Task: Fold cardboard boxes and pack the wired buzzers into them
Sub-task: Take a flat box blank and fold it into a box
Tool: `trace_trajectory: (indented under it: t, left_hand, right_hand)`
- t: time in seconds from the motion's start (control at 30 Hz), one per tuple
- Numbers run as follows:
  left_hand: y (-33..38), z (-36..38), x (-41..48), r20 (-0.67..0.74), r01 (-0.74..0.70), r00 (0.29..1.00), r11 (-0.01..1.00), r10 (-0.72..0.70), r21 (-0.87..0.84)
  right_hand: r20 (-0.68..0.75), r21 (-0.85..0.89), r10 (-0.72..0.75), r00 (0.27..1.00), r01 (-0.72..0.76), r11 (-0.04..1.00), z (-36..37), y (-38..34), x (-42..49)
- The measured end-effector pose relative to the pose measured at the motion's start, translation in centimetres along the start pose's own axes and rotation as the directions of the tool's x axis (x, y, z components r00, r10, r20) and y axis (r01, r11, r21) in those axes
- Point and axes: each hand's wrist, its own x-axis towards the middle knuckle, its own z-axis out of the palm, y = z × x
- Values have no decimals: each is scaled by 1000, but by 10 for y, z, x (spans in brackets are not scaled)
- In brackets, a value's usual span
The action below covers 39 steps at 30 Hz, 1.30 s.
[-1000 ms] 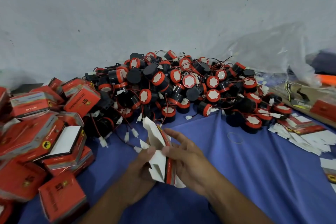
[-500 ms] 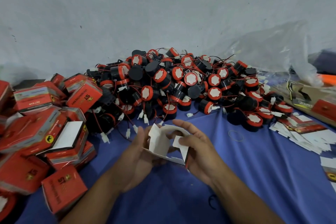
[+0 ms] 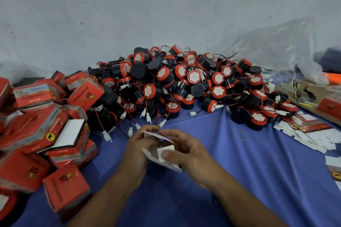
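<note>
Here, a half-folded cardboard box [image 3: 154,155] is gripped between the left hand [image 3: 138,150] and the right hand [image 3: 191,152], its white flap pressed down by the right thumb.

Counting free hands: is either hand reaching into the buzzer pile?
No, the left hand and right hand both hold the half-folded box.

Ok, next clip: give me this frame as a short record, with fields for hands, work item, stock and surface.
left hand: holds the half-folded box from its left side
right hand: grips the box, thumb pressing a white flap
box state: open, white inside showing, no buzzer in it
buzzer pile: heaped by the wall, wires tangled
folded boxes: red, piled at left
flat blanks: spread at right
surface: blue cloth
</note>
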Motion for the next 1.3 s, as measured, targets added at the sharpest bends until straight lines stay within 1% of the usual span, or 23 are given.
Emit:
trace_trajectory:
  t: [0.07,0.1,0.2,0.27,0.3,0.37,0.4,0.43,0.53,0.6,0.67,0.73,0.8,0.83,0.87,0.9,0.93,0.97,1.0,1.03,1.07,1.17,1.3]
  left_hand:
    - [7,5,0,107,-73,992,997,72,9]
    - [9,10,0,150,-99,984,994,91,47]
    - [15,21,-1,257,-134,962,978,89,161]
    - [12,20,-2,357,-276,920,912,159,304]
    - [8,16,-5,373,-328,907,883,195,336]
    - [5,10,-10,264,-347,927,879,267,328]
    - [6,13,-10,183,-340,938,883,295,324]
    - [5,12,-10,122,-324,946,881,300,344]
    - [5,8,-6,23,-283,954,869,300,406]
    - [8,4,-6,-18,-262,956,881,292,394]
    - [9,3,-6,-11,-250,961,887,275,389]
    - [8,4,-7,30,-237,969,883,247,405]
    - [6,8,-9,61,-223,974,890,217,399]
    - [4,12,-10,82,-216,976,895,200,391]
    - [3,16,-12,116,-219,975,889,187,402]
    - [0,21,-14,153,-241,970,860,191,450]
    - [-2,25,-17,190,-285,958,797,215,533]
    - [-5,29,-20,231,-347,938,700,259,624]
    - [-6,31,-22,266,-404,913,596,309,694]
    - [-5,32,-23,273,-432,894,519,356,737]
    - [-3,31,-23,256,-441,879,484,401,756]
    - [2,22,-19,219,-466,834,433,507,772]
    - [7,20,-20,331,-545,788,339,519,767]
  right_hand:
    - [-122,66,-56,991,64,996,-4,-1,4]
    - [-190,116,-76,979,99,988,-8,-2,6]
    - [-306,214,-78,949,149,966,-21,-4,9]
    - [-384,170,-78,920,153,973,-23,-3,9]
    - [-417,68,-110,902,151,986,-21,-3,8]
    - [-386,-148,-185,904,137,979,-15,-1,4]
    - [-338,-176,-186,923,132,975,-11,0,3]
    - [-291,-144,-162,943,124,982,-8,2,3]
    - [-142,24,-71,987,76,997,-3,6,2]
    - [-96,-19,-72,993,70,997,-2,6,2]
    - [-136,-88,-102,985,91,992,-2,6,3]
    - [-238,-91,-129,963,110,990,-4,5,5]
    - [-361,-135,-157,919,115,984,-8,4,7]
    - [-403,-96,-159,901,131,987,-9,4,7]
    - [-429,-5,-142,892,155,988,-10,3,8]
    - [-433,105,-113,894,174,979,-10,1,9]
    - [-425,192,-91,901,188,963,-10,0,9]
    - [-410,250,-79,909,196,948,-9,-1,9]
    - [-387,287,-78,919,200,937,-8,-1,8]
    - [-355,313,-77,932,196,929,-6,-1,7]
    - [-318,315,-77,945,182,931,-5,-1,6]
    - [-227,219,-84,970,135,966,-3,-4,3]
    - [-257,-23,-42,966,38,999,-10,-17,1]
